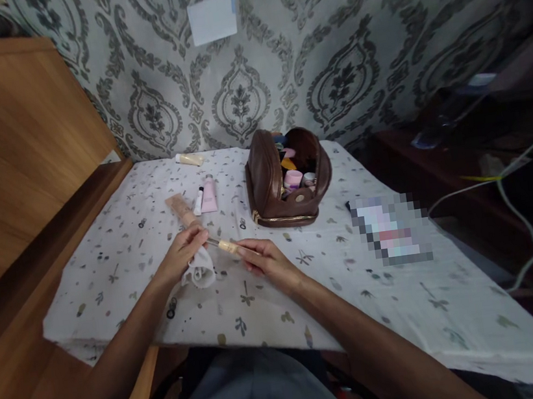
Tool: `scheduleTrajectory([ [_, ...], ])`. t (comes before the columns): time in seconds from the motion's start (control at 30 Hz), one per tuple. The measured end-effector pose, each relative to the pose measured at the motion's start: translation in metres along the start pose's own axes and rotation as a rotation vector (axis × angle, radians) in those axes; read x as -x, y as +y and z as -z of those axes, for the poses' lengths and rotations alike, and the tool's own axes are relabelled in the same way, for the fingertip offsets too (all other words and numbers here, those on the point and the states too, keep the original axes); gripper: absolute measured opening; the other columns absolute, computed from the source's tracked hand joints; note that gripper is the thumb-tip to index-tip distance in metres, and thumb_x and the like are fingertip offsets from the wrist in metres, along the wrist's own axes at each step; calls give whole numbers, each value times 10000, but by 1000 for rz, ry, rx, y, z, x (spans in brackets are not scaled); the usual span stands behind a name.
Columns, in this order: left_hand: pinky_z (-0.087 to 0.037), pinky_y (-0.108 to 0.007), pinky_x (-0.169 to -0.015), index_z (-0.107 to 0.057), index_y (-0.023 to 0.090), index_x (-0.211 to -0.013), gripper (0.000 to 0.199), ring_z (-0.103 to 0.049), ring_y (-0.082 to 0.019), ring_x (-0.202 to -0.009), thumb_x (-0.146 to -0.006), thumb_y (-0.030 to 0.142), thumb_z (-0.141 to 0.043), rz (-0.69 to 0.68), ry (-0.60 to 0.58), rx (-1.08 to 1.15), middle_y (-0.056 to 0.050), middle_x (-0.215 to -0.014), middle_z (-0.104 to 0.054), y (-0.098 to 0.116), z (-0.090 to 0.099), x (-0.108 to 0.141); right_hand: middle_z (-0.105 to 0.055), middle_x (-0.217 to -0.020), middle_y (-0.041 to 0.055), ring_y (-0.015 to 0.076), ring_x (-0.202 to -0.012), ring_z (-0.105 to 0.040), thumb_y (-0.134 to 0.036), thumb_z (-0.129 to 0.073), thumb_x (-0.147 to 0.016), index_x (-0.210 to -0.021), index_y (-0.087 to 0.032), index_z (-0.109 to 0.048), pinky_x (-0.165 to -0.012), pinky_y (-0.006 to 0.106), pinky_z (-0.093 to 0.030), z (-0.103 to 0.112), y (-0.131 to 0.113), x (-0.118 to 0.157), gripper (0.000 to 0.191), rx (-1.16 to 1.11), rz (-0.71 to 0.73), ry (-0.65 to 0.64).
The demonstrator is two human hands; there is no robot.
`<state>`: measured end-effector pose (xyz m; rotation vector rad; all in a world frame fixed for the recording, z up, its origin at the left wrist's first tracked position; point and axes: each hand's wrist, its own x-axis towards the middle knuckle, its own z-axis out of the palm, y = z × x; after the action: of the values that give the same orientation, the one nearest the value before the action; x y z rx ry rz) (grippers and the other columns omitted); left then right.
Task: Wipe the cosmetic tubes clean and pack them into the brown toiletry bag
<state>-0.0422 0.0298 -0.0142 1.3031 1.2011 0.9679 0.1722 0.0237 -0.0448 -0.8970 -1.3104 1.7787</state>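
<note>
My right hand (262, 259) grips a slim makeup brush-like stick (227, 246), pale gold with a thin metal-looking part pointing left. The far end of the stick reaches my left hand (185, 249), whose fingers are closed on a crumpled white cloth (200, 270) hanging below them. What the stick's tip looks like is hidden by the left fingers. Just beyond the left hand lies a beige tube (181, 209). A pink tube (208, 195) and a small white tube with a black cap (198, 200) lie side by side a little farther back.
An open brown cosmetic bag (264, 183) full of small items stands at the back centre. One pale yellow tube (190, 160) lies near the wall. A blurred-out phone-like object (388, 229) rests at right. Wooden furniture (16, 128) borders the left; cables (520, 225) hang at right.
</note>
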Motion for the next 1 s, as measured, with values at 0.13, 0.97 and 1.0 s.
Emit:
scheduleTrajectory([
  [0.13, -269, -200, -400, -562, 183, -712, 513, -362, -58, -414, -722, 665, -736, -49, 159, 66, 68, -542, -470, -1, -1, -3, -461, -552, -66, 56, -455, -282, -609, -735, -745, -969, -155, -700, -444, 234, -146, -2, 1, 0, 507, -67, -1, -12],
  [0.97, -545, -300, -651, -524, 183, -628, 247, -519, -104, -469, -850, 232, -620, -94, 446, 1032, 42, -534, -515, 4, -67, -22, -461, -564, -66, 76, -469, -339, -690, -633, -823, -1066, -189, -643, -440, 222, -213, -16, 12, -1, 556, 34, 148, -80],
  [1.0, -552, -311, -678, -542, 182, -641, 214, -556, -115, -502, -828, 221, -636, -98, 474, 1016, 36, -557, -549, 1, -69, -23, -462, -567, -64, 81, -476, -351, -697, -611, -835, -1066, -191, -639, -446, 226, -224, -16, 12, -2, 557, 71, 178, -72],
])
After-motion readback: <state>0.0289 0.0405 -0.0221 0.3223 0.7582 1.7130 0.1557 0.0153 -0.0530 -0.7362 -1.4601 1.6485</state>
